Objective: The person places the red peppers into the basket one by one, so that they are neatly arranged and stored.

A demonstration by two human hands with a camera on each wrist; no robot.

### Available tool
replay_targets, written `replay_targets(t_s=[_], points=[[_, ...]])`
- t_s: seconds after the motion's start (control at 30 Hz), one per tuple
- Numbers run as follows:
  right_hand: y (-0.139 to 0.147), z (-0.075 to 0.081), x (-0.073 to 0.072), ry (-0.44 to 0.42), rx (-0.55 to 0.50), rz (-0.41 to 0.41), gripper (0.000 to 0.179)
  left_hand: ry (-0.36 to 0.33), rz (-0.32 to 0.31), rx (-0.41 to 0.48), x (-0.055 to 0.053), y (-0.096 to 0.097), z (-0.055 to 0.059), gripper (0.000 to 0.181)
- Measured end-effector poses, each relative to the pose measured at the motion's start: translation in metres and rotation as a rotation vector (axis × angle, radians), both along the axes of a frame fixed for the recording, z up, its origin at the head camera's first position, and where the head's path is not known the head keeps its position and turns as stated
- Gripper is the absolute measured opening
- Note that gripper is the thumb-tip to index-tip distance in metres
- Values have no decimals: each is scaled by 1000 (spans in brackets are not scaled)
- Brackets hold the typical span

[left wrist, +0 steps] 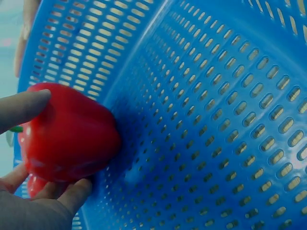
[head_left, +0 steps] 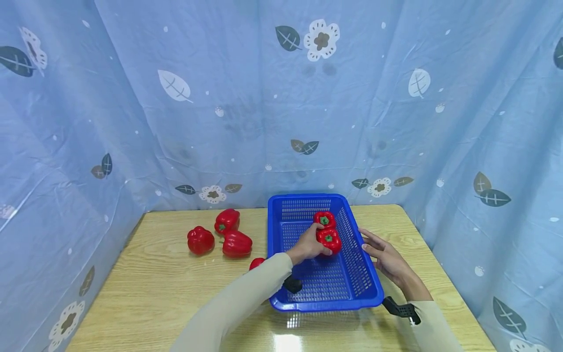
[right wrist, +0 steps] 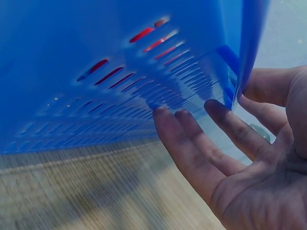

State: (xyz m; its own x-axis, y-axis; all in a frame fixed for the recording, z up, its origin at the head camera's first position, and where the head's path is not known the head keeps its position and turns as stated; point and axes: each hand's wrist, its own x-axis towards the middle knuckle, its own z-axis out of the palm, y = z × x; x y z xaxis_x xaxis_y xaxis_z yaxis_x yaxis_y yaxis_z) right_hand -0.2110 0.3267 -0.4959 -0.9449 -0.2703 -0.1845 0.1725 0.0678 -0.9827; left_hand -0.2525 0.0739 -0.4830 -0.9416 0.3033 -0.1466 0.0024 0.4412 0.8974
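Note:
A blue plastic basket (head_left: 325, 306) with slotted walls stands on the table. Inside it, my left hand (head_left: 309, 243) holds a red bell pepper (head_left: 330, 240), thumb on one side and fingers on the other. The left wrist view shows this bell pepper (left wrist: 72, 136) close to the slotted basket wall. Just beyond it, a second red bell pepper (head_left: 324, 218) lies in the basket, its green stem up. At the basket's right side, my right hand (head_left: 389, 258) touches the outside with extended fingertips, its thumb at the rim; this hand (right wrist: 254, 163) holds no pepper.
Left of the basket, several red bell peppers lie on the wooden table (head_left: 167, 283): one at the back (head_left: 227, 221), one leftmost (head_left: 200, 240), one nearer (head_left: 237, 244). Another pepper (head_left: 257, 263) is partly hidden by my left sleeve. A blue curtain (head_left: 246, 107) hangs behind.

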Motion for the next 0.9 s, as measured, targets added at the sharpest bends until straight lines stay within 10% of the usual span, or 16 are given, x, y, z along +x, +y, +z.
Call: replay_targets(t_s=[0.9], points=[[0,-4,-1,1,0,-13,63,-2,-28,230,29,-50,51,64]])
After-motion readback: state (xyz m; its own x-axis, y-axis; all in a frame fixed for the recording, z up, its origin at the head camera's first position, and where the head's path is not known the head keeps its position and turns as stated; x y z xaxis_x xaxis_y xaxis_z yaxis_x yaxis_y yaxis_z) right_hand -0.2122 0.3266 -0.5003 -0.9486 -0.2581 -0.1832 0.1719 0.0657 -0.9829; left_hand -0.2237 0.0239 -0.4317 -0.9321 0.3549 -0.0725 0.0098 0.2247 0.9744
